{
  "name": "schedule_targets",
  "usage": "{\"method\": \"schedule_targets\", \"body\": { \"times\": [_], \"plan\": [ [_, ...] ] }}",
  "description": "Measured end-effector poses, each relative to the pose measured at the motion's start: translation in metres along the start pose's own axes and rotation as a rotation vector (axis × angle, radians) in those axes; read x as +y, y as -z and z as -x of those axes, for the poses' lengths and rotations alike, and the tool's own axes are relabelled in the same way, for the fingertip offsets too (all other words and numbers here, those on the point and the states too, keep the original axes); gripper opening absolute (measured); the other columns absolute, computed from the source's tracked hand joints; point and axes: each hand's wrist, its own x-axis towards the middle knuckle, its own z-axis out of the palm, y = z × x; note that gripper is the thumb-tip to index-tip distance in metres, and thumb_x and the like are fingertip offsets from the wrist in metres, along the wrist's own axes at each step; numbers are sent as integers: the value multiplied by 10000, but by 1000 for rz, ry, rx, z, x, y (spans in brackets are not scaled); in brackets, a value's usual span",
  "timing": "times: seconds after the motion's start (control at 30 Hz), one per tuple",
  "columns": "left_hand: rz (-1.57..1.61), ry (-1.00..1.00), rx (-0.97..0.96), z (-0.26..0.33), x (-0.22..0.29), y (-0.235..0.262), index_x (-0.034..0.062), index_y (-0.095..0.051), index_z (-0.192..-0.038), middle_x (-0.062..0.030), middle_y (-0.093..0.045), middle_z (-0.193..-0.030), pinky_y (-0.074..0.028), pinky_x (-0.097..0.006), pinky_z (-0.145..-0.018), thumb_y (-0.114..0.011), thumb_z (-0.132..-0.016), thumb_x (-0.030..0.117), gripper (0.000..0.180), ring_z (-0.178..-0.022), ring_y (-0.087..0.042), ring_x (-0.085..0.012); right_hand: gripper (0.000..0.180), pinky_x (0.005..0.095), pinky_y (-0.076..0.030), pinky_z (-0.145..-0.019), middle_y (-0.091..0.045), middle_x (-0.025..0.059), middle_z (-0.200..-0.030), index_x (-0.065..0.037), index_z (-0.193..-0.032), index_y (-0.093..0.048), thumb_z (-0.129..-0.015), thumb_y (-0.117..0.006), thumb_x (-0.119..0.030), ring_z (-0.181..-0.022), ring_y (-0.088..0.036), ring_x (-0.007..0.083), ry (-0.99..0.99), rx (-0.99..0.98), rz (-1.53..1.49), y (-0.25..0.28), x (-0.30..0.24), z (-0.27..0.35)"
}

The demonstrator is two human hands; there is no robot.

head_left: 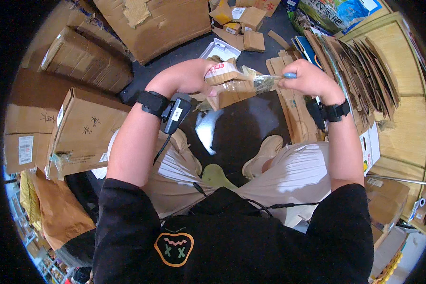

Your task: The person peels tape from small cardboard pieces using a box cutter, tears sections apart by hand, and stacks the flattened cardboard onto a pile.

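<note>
My left hand (190,77) is closed on the near left side of a small brown cardboard box (234,94), keeping it raised above the dark floor. The box has a white label area with red print on top, and clear packing tape (265,83) runs from its right end toward my right hand (312,79). That hand is closed round a slim tool with a blue end (289,75); its kind is hard to make out, as the fingers cover most of it. The right hand's fingers are also close to the tape, and whether they grip it cannot be seen.
Large cardboard boxes (87,125) stand at the left, with another big box (156,28) at the far side. Small cartons (254,40) and a white tray (220,49) lie beyond my hands. Flattened cardboard sheets (364,71) lean on a wooden cabinet (402,128) at the right.
</note>
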Motion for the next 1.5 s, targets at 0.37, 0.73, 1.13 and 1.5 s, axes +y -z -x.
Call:
{"method": "schedule_targets", "body": {
  "times": [0.37, 0.73, 1.13, 1.5],
  "plan": [
    [923, -17, 365, 15, 0, 31, -31, -557, -1238, -80, -669, -1120, -495, -301, -901, -701, -808, 23, 457, -973, -641, -162, 336, 184, -303, -457, -626, -55, -806, -105, -1136, -641, -933, -619, -372, -543, -416, 3, -194, 666, -993, 1, 17, 0],
    [590, 50, 433, 16, 52, 5, -13, -655, -1116, -49, -696, -1008, -491, -266, -822, -747, -814, 96, 334, -872, -616, -96, 188, 240, -447, -605, -655, 0, -779, -18, -888, -683, -859, -732, -197, -698, -562, 67, -229, 775, -764, -31, -55, -41],
    [505, -91, 359, 17, 47, 2, -5, -649, -1127, -26, -691, -1010, -490, -264, -814, -765, -811, 119, 359, -870, -605, -87, 127, 249, -493, -616, -643, -5, -899, -84, -974, -623, -889, -687, -152, -790, -596, 100, -320, 822, -1359, -10, -14, -27],
    [799, -91, 596, -4, 29, -3, -42, -574, -1210, -42, -672, -1068, -494, -304, -880, -722, -838, 51, 411, -950, -617, -118, 149, 342, -551, -741, -639, 16, -906, -58, -1006, -605, -944, -624, -192, -767, -615, 121, -100, 765, -1481, 2, 10, -23]
  ]
}}
